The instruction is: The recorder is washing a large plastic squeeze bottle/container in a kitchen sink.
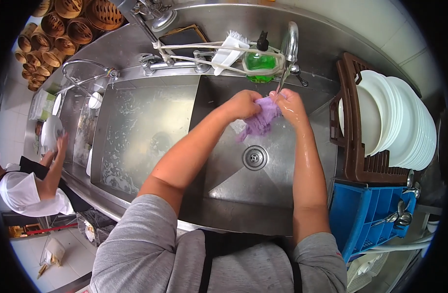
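Note:
Both of my hands hold a wet purple cloth [262, 119] over the right basin of a stainless steel sink [242, 186]. My left hand [243, 105] grips the cloth's upper left part, and my right hand [290, 104] grips its upper right corner. Water runs from the chrome faucet [292, 40] onto my right hand and the cloth. Below the cloth lies the round metal drain [255, 158]. Behind my hands, a pump bottle of green liquid [261, 64] and a white scrubbing brush [229, 51] stand at the sink's back edge.
Left of me is a basin of cloudy, sudsy water [147, 121]. White plates [411, 121] stand in a brown rack [350, 121] at right, above a blue cutlery tray [350, 216] with spoons. At far left are bamboo steamers [53, 25] and another person [37, 186] near dishes.

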A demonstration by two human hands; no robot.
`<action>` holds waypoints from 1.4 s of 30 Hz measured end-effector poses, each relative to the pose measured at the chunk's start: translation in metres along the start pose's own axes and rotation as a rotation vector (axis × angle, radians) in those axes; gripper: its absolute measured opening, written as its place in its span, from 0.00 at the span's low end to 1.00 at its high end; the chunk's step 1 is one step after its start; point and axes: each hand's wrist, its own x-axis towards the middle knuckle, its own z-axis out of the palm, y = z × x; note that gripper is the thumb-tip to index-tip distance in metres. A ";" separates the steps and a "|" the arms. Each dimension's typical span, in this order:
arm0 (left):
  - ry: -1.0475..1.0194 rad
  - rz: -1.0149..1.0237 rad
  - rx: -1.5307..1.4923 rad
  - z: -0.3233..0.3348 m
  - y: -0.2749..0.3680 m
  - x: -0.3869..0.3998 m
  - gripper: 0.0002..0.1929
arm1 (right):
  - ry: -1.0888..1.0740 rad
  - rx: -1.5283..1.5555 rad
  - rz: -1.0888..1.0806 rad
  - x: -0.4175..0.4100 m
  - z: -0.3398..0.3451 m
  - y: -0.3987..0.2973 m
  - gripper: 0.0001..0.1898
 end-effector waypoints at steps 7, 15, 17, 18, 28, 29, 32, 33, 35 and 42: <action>0.113 -0.061 -1.395 0.039 -0.014 0.015 0.18 | 0.074 0.117 -0.239 -0.010 -0.005 -0.031 0.15; 0.224 -0.140 -1.466 0.038 0.000 0.013 0.17 | 0.368 0.808 -0.042 -0.013 0.027 0.013 0.17; 0.563 -0.072 -1.395 0.057 0.003 0.030 0.17 | 0.636 0.314 -0.257 -0.016 0.075 0.022 0.16; 0.027 0.321 -1.599 0.052 -0.044 0.029 0.17 | 0.826 -0.171 -0.489 -0.014 0.102 0.011 0.16; -0.004 -0.091 -1.274 0.034 0.017 0.000 0.09 | 0.308 0.588 -0.045 0.019 0.025 -0.010 0.15; 0.061 -0.153 -1.000 0.031 0.020 -0.005 0.09 | 0.345 0.279 -0.216 0.013 0.026 -0.017 0.17; 0.209 -0.203 -0.569 0.017 0.047 -0.013 0.07 | 0.262 0.092 -0.324 -0.012 0.026 -0.029 0.30; 0.298 -0.102 -0.603 0.012 0.057 -0.016 0.08 | 0.132 0.431 -0.287 -0.020 0.033 -0.020 0.32; 0.362 0.037 -0.667 0.006 0.071 -0.017 0.11 | 0.179 0.582 -0.297 -0.025 0.054 -0.001 0.30; 0.488 -0.145 -0.773 0.010 0.028 -0.034 0.23 | 0.297 0.413 0.165 -0.010 0.029 -0.015 0.18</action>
